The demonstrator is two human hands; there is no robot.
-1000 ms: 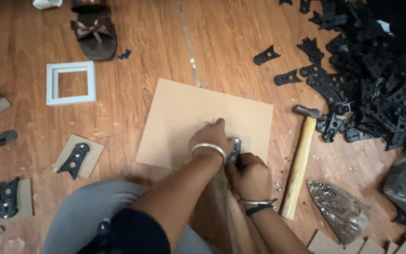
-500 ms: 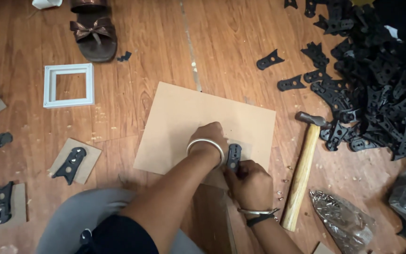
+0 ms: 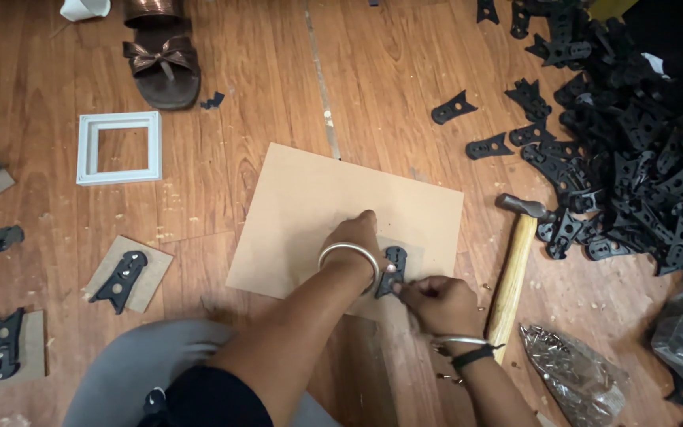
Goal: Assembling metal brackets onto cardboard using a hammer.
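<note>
Seen from above, on a wooden floor (image 3: 262, 95): a large tan board (image 3: 310, 205) laid flat in the middle, probably as a firm working surface. Pressed down on its near right part, the left hand (image 3: 355, 241), fingers together and flat, seemingly to pin a smaller card piece and the black metal bracket (image 3: 393, 270) lying on it so nothing slid. Just right of that, the right hand (image 3: 436, 304), fingertips pinched together at the bracket's lower end; whether closed on a small nail or on the bracket's own edge, impossible to tell. Bracket itself between the two hands, touching both, resting at the board's near edge.

Hammer (image 3: 515, 273) laid just right of the right hand, head far, wooden handle pointing near, within easy reach. Farther right, a big heap of black brackets (image 3: 634, 158), spilling leftward with a few strays lying apart. Near right, a crumpled clear bag (image 3: 579, 375).

Off to the left, well apart from the hands, finished-looking pieces set out singly: a card with a bracket (image 3: 124, 277) and another at the near left (image 3: 5, 344), kept away from the loose heap. Far left, a white square frame (image 3: 118, 147) and a brown sandal (image 3: 160, 59), both untouched.
</note>
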